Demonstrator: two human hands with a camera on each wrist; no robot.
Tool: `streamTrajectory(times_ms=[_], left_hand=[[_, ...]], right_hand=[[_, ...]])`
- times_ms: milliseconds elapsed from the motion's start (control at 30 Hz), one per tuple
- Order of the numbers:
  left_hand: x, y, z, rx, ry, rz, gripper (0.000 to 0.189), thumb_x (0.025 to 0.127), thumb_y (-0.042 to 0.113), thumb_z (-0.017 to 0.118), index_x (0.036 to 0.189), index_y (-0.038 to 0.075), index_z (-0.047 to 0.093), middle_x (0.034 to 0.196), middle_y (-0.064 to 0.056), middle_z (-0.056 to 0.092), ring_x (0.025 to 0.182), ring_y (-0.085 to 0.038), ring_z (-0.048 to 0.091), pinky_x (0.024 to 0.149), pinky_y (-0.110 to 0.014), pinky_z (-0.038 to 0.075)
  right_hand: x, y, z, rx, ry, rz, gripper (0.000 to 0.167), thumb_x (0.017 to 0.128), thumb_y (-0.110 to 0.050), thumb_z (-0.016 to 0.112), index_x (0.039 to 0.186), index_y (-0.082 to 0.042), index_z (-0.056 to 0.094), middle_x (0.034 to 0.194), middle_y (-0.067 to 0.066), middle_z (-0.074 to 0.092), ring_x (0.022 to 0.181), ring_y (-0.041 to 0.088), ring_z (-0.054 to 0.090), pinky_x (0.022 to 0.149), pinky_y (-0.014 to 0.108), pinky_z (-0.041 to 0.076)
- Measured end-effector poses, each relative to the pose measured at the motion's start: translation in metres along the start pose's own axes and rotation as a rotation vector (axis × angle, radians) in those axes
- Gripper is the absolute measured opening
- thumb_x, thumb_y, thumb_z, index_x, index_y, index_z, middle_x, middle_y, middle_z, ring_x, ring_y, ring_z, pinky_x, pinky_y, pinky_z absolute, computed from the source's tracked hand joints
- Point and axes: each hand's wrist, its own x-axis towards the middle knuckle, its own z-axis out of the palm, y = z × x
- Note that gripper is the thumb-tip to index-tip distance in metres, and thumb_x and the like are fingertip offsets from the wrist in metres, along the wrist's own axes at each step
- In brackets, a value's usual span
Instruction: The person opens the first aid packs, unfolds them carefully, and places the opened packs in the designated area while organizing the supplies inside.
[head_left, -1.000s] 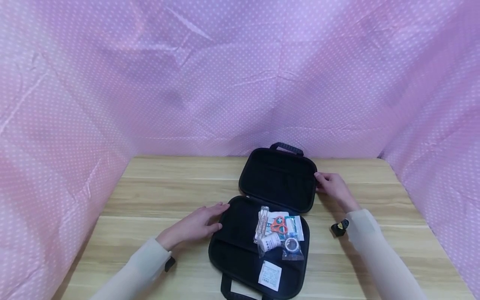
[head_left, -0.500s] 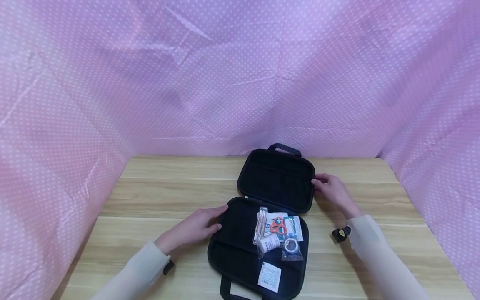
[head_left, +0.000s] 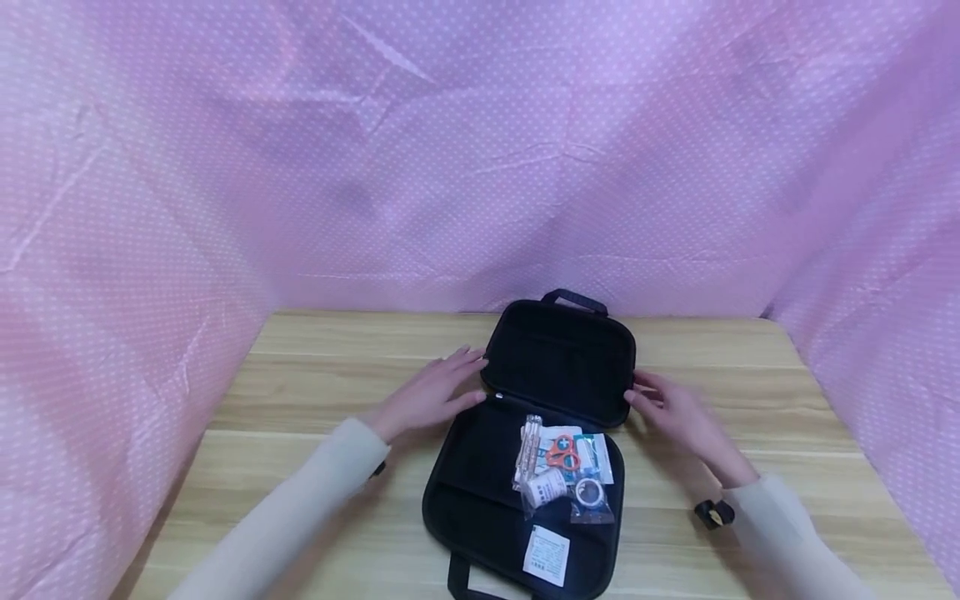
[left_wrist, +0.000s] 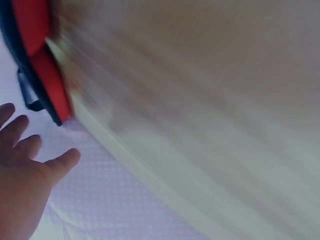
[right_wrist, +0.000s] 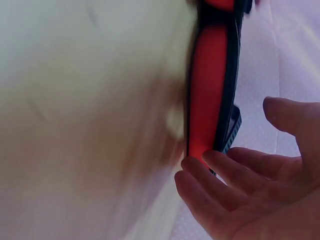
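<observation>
A zip case lies unfolded on the table, black inside; its lid (head_left: 558, 358) is at the back and its base (head_left: 476, 521) nearer me. My left hand (head_left: 431, 396) has its fingers spread at the lid's left edge, by the hinge. At the lid's lower right side is my right hand (head_left: 678, 417), fingers loosely extended. Both wrist views show the case's red outer side (right_wrist: 207, 90). In the base lie orange-handled scissors (head_left: 562, 454), a white wrapped roll (head_left: 546, 487), a bagged tape roll (head_left: 589, 492), thin foil packs (head_left: 528, 450) and a white printed packet (head_left: 547, 556).
The wooden table (head_left: 322, 392) has its back edge just behind the case. Pink dotted cloth (head_left: 450, 167) hangs behind and on both sides. Black carry handles (head_left: 576, 298) stick out from the case's far and near ends.
My left hand has moved away from me and right, from the base's left corner to the lid's left edge. My right hand has slid down along the lid's right side. The contents look unmoved.
</observation>
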Motion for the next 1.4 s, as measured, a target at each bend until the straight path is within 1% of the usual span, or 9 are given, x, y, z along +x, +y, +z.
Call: streamTrajectory(times_ms=[167,267,400,567,700,900,1033,1167,1400], left_hand=[[0.020,-0.013,0.002,0.147,-0.095,0.000,0.064,0.108,0.053,0.043,0.157,0.011,0.046,0.169,-0.004,0.030,0.158,-0.027,0.017,0.120,-0.068,0.016],[0.015,-0.020,0.001,0.204,-0.128,-0.003,0.063,0.108,0.054,0.042,0.153,0.012,0.052,0.168,-0.002,0.033,0.158,-0.026,0.018,0.121,-0.069,0.012],[-0.003,-0.029,-0.003,0.245,-0.113,0.035,0.059,0.108,0.053,0.044,0.150,0.013,0.057,0.165,-0.003,0.038,0.157,-0.029,0.022,0.120,-0.070,0.011],[-0.031,-0.041,-0.011,0.284,-0.055,0.151,0.047,0.106,0.044,0.054,0.144,0.017,0.064,0.157,-0.008,0.050,0.152,-0.035,0.033,0.118,-0.072,0.018],[-0.049,-0.049,-0.012,0.305,0.023,0.234,0.033,0.103,0.032,0.064,0.130,0.016,0.074,0.139,-0.010,0.064,0.146,-0.038,0.043,0.116,-0.071,0.024],[-0.065,-0.056,-0.007,0.245,0.151,0.290,0.020,0.095,0.023,0.076,0.109,0.010,0.081,0.115,-0.009,0.070,0.129,-0.035,0.059,0.113,-0.066,0.035],[-0.070,-0.057,-0.003,0.218,0.193,0.291,0.020,0.093,0.023,0.078,0.106,0.010,0.082,0.115,-0.008,0.070,0.119,-0.031,0.062,0.113,-0.062,0.037],[-0.073,-0.056,-0.001,0.243,0.174,0.267,0.025,0.097,0.028,0.074,0.114,0.011,0.080,0.124,-0.010,0.068,0.125,-0.031,0.060,0.114,-0.062,0.036],[-0.072,-0.061,-0.003,0.219,0.085,0.071,0.061,0.104,0.044,0.059,0.153,0.009,0.051,0.165,-0.011,0.037,0.154,-0.037,0.026,0.118,-0.072,0.017]], right_hand=[[-0.008,-0.006,0.017,-0.052,-0.051,-0.011,0.065,0.106,-0.029,0.062,0.151,0.013,0.040,0.136,0.036,0.058,0.121,0.049,0.062,0.098,0.061,0.051],[-0.007,-0.008,0.023,-0.054,-0.066,-0.022,0.069,0.105,-0.029,0.064,0.155,0.009,0.036,0.147,0.033,0.051,0.132,0.047,0.054,0.106,0.061,0.045],[0.002,-0.010,0.024,-0.030,-0.125,-0.063,0.070,0.106,-0.026,0.062,0.159,0.005,0.030,0.159,0.028,0.038,0.143,0.044,0.044,0.112,0.059,0.038],[0.021,-0.018,0.024,-0.045,-0.189,-0.116,0.068,0.107,-0.026,0.059,0.161,0.003,0.029,0.164,0.026,0.031,0.148,0.045,0.035,0.117,0.060,0.032],[0.033,-0.026,0.024,-0.064,-0.198,-0.147,0.065,0.106,-0.024,0.060,0.157,0.006,0.034,0.161,0.027,0.034,0.147,0.046,0.034,0.118,0.061,0.029],[0.030,-0.028,0.021,-0.099,-0.217,-0.151,0.058,0.106,-0.024,0.060,0.151,0.009,0.043,0.154,0.028,0.045,0.143,0.048,0.041,0.116,0.062,0.032],[0.012,-0.026,0.017,-0.104,-0.240,-0.194,0.055,0.107,-0.027,0.059,0.149,0.008,0.048,0.150,0.025,0.052,0.138,0.045,0.049,0.112,0.060,0.038],[-0.018,-0.025,0.020,-0.114,-0.269,-0.219,0.064,0.105,-0.038,0.060,0.152,0.004,0.046,0.153,0.021,0.051,0.139,0.042,0.049,0.112,0.057,0.040],[-0.062,-0.024,0.033,-0.121,-0.330,-0.174,0.098,0.090,-0.060,0.072,0.160,-0.002,0.035,0.163,0.021,0.037,0.149,0.046,0.033,0.115,0.063,0.031]])
